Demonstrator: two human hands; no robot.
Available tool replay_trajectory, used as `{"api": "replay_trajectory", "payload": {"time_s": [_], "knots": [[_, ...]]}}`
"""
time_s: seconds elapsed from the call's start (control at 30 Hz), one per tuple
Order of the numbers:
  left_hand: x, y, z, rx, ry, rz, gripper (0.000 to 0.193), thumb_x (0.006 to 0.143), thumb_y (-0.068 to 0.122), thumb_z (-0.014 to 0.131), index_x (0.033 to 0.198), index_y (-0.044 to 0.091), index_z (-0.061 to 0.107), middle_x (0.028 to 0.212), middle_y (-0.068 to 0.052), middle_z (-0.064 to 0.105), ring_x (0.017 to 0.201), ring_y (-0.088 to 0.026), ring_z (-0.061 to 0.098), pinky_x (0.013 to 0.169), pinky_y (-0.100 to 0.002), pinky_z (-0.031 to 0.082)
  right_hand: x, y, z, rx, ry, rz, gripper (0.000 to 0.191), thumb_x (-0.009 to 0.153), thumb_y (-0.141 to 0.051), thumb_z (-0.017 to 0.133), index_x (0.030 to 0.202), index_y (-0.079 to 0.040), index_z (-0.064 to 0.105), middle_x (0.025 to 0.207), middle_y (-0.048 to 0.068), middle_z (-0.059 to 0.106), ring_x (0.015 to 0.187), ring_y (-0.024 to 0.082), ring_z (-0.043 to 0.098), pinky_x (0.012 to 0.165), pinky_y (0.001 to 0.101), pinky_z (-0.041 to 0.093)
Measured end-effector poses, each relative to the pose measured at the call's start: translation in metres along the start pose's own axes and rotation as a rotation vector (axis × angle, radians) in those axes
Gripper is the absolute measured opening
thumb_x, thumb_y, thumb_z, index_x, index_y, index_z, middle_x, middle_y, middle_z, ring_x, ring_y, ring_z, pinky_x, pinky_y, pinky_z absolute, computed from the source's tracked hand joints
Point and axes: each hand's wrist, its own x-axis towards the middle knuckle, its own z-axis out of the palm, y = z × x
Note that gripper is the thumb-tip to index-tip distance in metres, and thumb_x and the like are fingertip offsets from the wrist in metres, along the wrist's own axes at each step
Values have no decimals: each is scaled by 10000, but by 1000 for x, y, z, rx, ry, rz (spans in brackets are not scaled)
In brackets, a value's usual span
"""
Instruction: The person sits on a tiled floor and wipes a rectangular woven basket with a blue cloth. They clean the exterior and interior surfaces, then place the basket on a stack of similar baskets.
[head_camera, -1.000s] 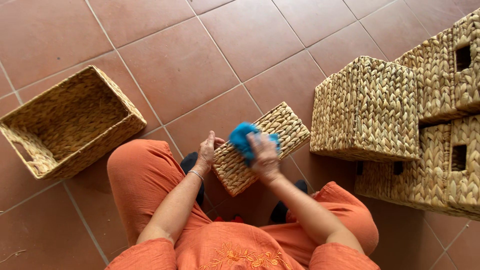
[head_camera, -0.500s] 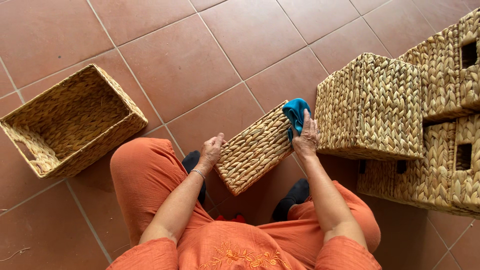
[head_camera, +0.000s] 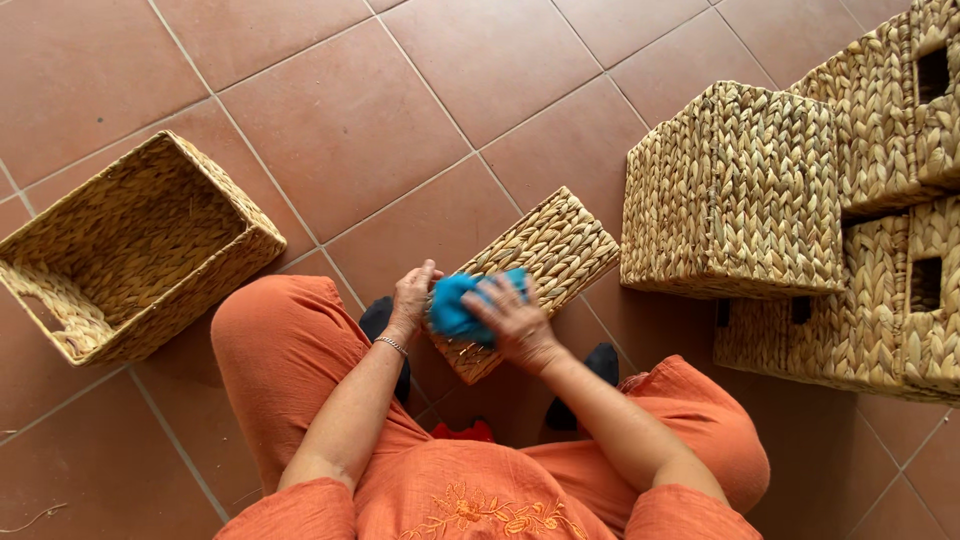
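now, right hand (head_camera: 512, 322) pressing crumpled blue cloth (head_camera: 458, 305) on oblong woven basket (head_camera: 545, 262), left hand (head_camera: 413, 297) gripping its edge

Terracotta tile floor (head_camera: 400, 110) with pale grout lines fills frame. Open woven basket (head_camera: 130, 250), rectangular, mouth up, handle slot in near end wall, at left of frame, tilted diagonally. Woven cube basket (head_camera: 740, 190) at right of centre, solid side facing up. Stacked woven baskets (head_camera: 890, 200) with dark handle cutouts at right edge, just beside cube basket.
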Motion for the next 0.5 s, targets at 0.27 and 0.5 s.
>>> {"api": "replay_trajectory", "payload": {"time_s": [0.27,0.5], "knots": [[-12,11,3,144,20,34,504,1017,482,545,913,25,728,870,-49,724,805,-97,648,778,-254,535,5,135,-18,18,117,854,797,1007,-338,675,1662,-209,240,1463,218,505,1314,424,496,1038,573,424],[5,-5,-5,-239,-43,19,669,1071,558,395,947,-12,723,808,-78,695,736,-151,652,710,-293,540,11,6,5,100,-4,349,779,829,-116,675,1565,-217,441,1560,160,495,1475,417,419,1172,664,314]]}}
